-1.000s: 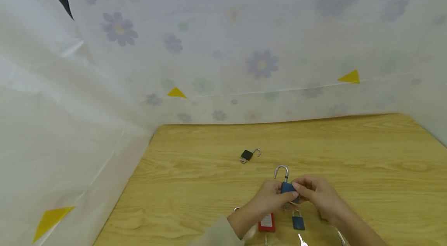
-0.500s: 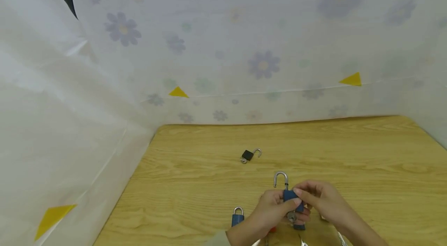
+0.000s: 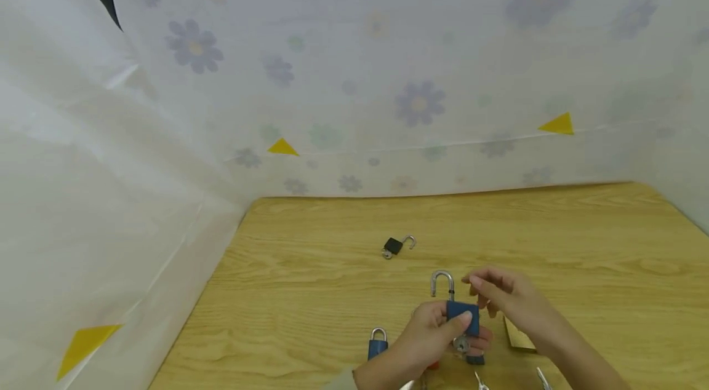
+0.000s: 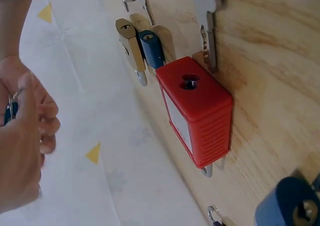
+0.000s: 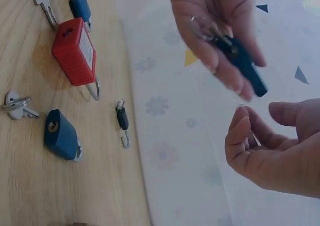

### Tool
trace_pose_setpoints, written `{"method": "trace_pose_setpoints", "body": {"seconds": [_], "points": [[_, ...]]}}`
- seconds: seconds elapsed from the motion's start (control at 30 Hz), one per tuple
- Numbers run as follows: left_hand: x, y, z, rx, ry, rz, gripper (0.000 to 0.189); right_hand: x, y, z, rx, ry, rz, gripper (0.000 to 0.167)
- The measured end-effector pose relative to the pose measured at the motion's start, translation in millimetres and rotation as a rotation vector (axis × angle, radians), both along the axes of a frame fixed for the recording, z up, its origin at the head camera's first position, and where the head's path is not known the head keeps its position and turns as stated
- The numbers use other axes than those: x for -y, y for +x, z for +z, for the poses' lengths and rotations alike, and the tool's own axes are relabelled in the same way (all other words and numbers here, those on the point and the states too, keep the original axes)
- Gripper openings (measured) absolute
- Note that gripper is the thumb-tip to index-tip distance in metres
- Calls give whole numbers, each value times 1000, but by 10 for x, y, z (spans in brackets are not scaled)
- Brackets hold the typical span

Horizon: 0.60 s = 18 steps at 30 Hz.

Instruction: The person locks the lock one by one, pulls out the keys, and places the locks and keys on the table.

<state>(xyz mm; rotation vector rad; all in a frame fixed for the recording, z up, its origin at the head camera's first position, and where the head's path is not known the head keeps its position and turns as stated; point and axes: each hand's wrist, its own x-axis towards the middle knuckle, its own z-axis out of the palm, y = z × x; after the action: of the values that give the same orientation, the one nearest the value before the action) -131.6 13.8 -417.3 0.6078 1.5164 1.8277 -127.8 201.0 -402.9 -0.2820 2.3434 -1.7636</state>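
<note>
A blue padlock (image 3: 465,309) with its shackle raised out of the body is gripped by my left hand (image 3: 425,333), thumb across the front. From its lower end hangs a key (image 3: 461,344), and a ring on it shows in the right wrist view. My right hand (image 3: 515,307) is just right of the padlock, apart from it, fingers loosely bent around nothing. Below the hands, a red padlock (image 4: 200,111) with a white label stands on the table, mostly hidden by the left hand in the head view.
On the wooden table (image 3: 310,291) are another blue padlock (image 3: 378,348), a small blue padlock (image 4: 152,49), a brass padlock (image 3: 518,338) and loose keys (image 3: 480,382). Farther back lies a black padlock (image 3: 393,246) with its shackle out. A flowered white sheet (image 3: 343,107) hangs behind.
My right hand has let go of the padlock and moved slightly up and right. The left hand still holds it, a little lower than one second ago, and its key now shows.
</note>
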Motion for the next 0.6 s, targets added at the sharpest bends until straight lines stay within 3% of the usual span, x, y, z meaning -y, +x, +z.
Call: {"method": "trace_pose_setpoints", "body": {"seconds": [0.07,0.13,0.23,0.3,0.37,0.47,0.6], "points": [[11,0,12,-3,22,-62,42,-9,-30,9,16,-30,42,43],[16,0,23,-7,44,-142,45,-13,-55,-11,14,-114,157,43],[13,5,42,4,61,-241,46,8,-87,-87,17,-362,381,45],[6,9,48,8,73,-273,45,36,-106,-146,14,-548,509,48],[3,11,50,15,82,-284,44,65,-121,-192,8,-677,585,49],[2,14,40,17,83,-278,43,91,-125,-231,7,-723,566,48],[9,28,27,30,51,-233,44,96,-97,-246,3,-617,381,39]]}}
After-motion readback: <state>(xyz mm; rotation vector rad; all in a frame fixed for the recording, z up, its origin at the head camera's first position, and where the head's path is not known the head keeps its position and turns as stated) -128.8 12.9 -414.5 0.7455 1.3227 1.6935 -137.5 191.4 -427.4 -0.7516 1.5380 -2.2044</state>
